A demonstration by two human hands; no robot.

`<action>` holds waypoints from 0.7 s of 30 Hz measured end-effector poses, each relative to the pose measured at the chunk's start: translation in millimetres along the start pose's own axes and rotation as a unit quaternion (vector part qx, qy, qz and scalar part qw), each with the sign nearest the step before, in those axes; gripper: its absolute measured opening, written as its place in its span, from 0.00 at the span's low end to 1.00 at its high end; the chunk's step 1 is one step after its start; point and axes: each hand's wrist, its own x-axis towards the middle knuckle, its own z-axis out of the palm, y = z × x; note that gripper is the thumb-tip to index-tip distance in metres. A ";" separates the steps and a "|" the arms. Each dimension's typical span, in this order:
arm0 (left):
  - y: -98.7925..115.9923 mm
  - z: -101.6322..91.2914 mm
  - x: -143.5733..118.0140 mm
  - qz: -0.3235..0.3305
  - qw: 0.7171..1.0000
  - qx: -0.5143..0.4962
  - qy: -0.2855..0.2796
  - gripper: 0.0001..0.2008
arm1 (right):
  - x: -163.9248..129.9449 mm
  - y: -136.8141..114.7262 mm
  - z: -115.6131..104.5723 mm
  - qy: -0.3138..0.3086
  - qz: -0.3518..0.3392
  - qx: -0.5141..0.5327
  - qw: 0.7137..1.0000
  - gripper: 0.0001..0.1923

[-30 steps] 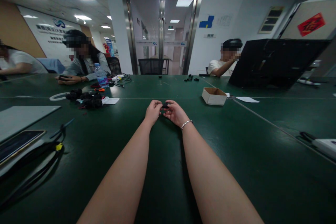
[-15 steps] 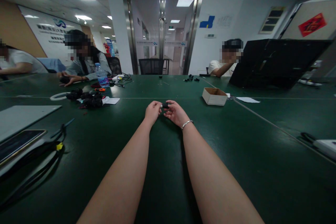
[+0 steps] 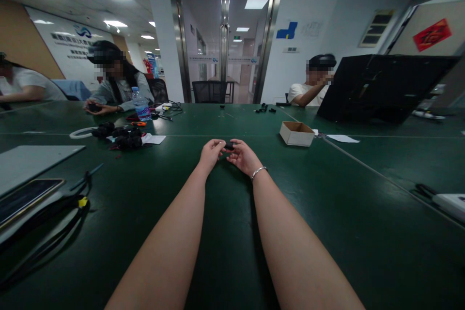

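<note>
A: What's in the hands?
B: Small black part (image 3: 229, 146), pinched between both. Left hand (image 3: 210, 153) is gripping its left end with the fingertips, right hand (image 3: 242, 155) is closing on the right end. Too small to say what the part is.
A: Where is it sitting?
B: Just above the green worktop (image 3: 327, 213), out in front at arm's length. Both forearms are lying stretched along the worktop. A silver bracelet (image 3: 257, 171) is sitting on the right wrist.
A: Anything near?
B: An open cardboard box (image 3: 296, 133) is standing to the right, a pile of black parts (image 3: 121, 138) lying to the left, both well apart from the hands. A phone (image 3: 25, 198) is lying at the near left edge. Other people are sitting at the far side.
</note>
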 end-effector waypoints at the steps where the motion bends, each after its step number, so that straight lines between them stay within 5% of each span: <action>1: 0.2 -0.5 -0.4 0.000 1.000 -0.003 -0.002 0.13 | -0.6 0.1 -0.2 -0.004 0.002 -0.001 1.000 0.11; 8: 2.1 4.3 -12.1 0.021 1.000 -0.001 0.018 0.14 | -9.7 7.6 3.8 -0.040 0.005 -0.031 0.999 0.07; 13: 9.9 -10.3 -23.9 -0.076 0.997 0.008 0.002 0.13 | -34.7 -4.7 7.0 -0.076 0.054 -0.134 0.987 0.17; 17: 33.7 -65.3 -51.8 -0.103 0.994 0.008 -0.033 0.13 | -103.6 -56.1 -15.8 -0.061 0.055 -0.367 0.927 0.25; 19: 49.4 -105.1 -80.0 -0.113 0.992 0.051 -0.035 0.16 | -155.8 -92.3 -44.3 -0.036 -0.013 -0.470 0.882 0.23; 21: 63.8 -146.7 -117.8 -0.137 0.987 0.087 -0.009 0.18 | -211.5 -127.6 -83.7 0.054 -0.085 -0.512 0.853 0.20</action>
